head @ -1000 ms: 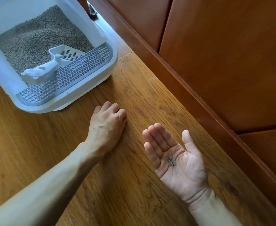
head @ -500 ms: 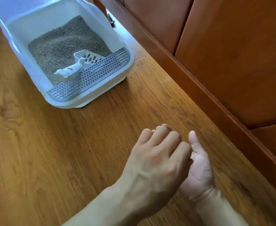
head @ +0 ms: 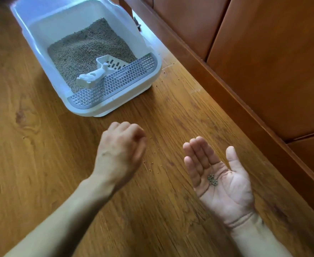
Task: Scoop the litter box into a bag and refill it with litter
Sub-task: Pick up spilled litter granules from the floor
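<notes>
White plastic forms the litter box, which sits at the upper left of the frame with tall, pale translucent walls and a grey grid step across its near edge. Brownish-grey pellet litter fills its floor, and a white slotted scoop lies on the litter, its handle pointing toward the lower left.

Both hands are below the box in the frame, well apart from it, over the wooden floor. The left hand, back up near the centre, has its fingers curled in; whether it pinches anything cannot be told. The right hand, at lower right, lies palm up with straight fingers close together, carrying a small cluster of pellets in its palm.

Loose pellets dot the floor between the hands and beside the box's right corner. Reddish-brown wood panelling runs diagonally along the right side.
</notes>
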